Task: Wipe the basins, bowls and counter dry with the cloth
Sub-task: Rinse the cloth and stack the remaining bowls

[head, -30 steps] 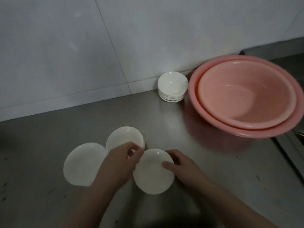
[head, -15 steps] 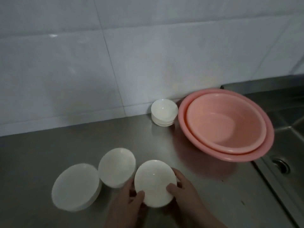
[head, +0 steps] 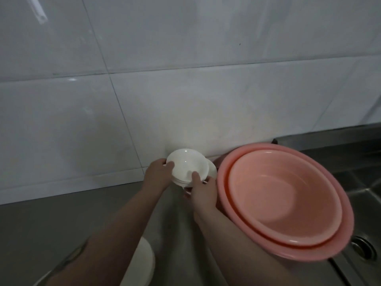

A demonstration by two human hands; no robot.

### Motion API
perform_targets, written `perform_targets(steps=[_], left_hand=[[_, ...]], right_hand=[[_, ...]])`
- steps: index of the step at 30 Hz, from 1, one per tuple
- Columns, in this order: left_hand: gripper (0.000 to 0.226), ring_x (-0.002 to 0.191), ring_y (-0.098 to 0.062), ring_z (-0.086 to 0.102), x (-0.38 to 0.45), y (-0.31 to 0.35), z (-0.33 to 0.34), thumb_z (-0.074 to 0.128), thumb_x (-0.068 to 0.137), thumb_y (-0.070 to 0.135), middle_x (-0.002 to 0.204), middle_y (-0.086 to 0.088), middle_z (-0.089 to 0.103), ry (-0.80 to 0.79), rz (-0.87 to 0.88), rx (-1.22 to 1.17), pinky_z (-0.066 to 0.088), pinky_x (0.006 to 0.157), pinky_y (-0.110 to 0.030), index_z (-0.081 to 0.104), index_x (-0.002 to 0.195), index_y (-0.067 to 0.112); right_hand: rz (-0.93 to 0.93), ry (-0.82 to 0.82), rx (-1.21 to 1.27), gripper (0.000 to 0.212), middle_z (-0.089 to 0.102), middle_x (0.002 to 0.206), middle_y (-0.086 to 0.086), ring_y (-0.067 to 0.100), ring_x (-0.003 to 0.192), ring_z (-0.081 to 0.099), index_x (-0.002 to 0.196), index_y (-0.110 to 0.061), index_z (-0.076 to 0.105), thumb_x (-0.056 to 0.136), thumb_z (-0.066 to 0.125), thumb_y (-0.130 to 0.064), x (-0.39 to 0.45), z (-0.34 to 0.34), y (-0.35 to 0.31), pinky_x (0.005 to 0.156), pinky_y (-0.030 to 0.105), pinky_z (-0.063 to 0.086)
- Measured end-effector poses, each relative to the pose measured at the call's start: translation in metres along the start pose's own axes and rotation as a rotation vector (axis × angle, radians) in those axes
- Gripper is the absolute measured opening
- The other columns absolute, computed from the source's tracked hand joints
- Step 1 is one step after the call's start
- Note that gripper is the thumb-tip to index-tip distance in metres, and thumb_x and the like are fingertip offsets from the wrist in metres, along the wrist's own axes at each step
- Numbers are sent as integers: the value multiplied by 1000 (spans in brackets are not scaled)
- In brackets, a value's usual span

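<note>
Both my hands hold a white bowl over the stack of white bowls by the wall. My left hand grips its left rim and my right hand grips its near right rim with the thumb on top. Two nested pink basins stand just right of the stack on the steel counter. Part of another white bowl shows under my left forearm at the bottom. No cloth is in view.
A white tiled wall rises right behind the bowls. A steel sink with a drain lies to the right of the basins.
Both hands lifted the near white bowl off the counter and carried it back to the stack by the wall. The camera has tilted up and moved closer to the wall.
</note>
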State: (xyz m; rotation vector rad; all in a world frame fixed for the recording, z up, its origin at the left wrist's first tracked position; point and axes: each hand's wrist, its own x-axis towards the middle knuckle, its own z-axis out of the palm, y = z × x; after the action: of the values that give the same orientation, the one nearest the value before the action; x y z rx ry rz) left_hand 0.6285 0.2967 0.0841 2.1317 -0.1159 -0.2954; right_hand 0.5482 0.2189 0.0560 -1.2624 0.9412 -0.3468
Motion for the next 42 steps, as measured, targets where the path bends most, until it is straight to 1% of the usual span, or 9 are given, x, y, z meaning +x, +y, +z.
perform_targets(steps=[5, 10, 16, 25, 28, 31, 34, 37, 42], left_hand=[[37, 117, -29, 53, 1, 1, 23, 45, 97, 20, 128, -12, 58, -59, 9, -88, 42, 96, -34, 52, 131, 9], [41, 121, -25, 51, -1, -6, 33, 49, 96, 22, 126, 0, 56, -112, 52, -104, 39, 101, -30, 45, 136, 13], [37, 109, -20, 57, -1, -16, 38, 53, 93, 14, 122, -5, 62, -106, 126, -135, 44, 94, -31, 55, 129, 15], [44, 113, -15, 54, 0, -25, 49, 52, 96, 16, 128, -2, 58, -159, 153, -130, 36, 86, -17, 45, 139, 16], [48, 128, -22, 49, -6, -19, 31, 51, 97, 27, 138, -8, 53, -199, 130, -4, 35, 92, -17, 41, 142, 12], [56, 132, -23, 44, -37, -25, -16, 51, 97, 33, 148, -8, 41, -69, 69, 102, 33, 110, -34, 33, 147, 15], [41, 110, -15, 57, -102, -53, -67, 55, 94, 24, 133, 3, 54, 159, 42, -33, 44, 98, -33, 49, 135, 20], [23, 92, -7, 62, -181, -94, -92, 58, 92, 18, 106, 12, 64, 354, -59, -98, 49, 80, -23, 60, 112, 28], [21, 78, -10, 62, -249, -156, -72, 62, 89, 21, 86, 8, 65, 300, -195, -109, 53, 74, -40, 55, 100, 37]], right_hand=[[-44, 56, -145, 53, 52, 130, 17, 35, 118, 51, 133, -7, 46, 91, 56, -38, -2, 2, -6, 103, 40, 41], [-100, 105, -54, 60, 45, 142, 15, 31, 132, 39, 140, -5, 39, 89, 64, -22, -5, 3, 5, 110, 35, 32], [-95, 104, 86, 69, 63, 122, 1, 20, 112, 60, 129, -17, 54, 65, 71, -36, -11, -3, 21, 98, 45, 48], [-108, -84, -18, 97, 49, 141, 2, 18, 128, 47, 143, -17, 39, 58, 60, -57, -8, -8, 20, 111, 40, 36], [-18, -140, -122, 71, 57, 127, 5, 25, 116, 56, 133, -20, 44, 69, 63, -44, -15, -19, 24, 102, 48, 44], [59, -245, -175, 58, 59, 108, 0, 18, 98, 58, 115, -25, 54, 61, 60, -44, -34, -26, 40, 92, 43, 49], [143, -494, -242, 59, 52, 110, 4, 11, 86, 53, 130, -23, 51, 77, 69, -38, -75, -26, 66, 78, 27, 44], [219, -662, -298, 56, 54, 129, 0, 18, 114, 56, 138, -28, 43, 87, 66, -30, -113, -28, 89, 96, 33, 46], [241, -615, -243, 50, 61, 120, -2, 24, 96, 67, 126, -44, 42, 87, 66, -26, -135, -21, 110, 76, 42, 56]])
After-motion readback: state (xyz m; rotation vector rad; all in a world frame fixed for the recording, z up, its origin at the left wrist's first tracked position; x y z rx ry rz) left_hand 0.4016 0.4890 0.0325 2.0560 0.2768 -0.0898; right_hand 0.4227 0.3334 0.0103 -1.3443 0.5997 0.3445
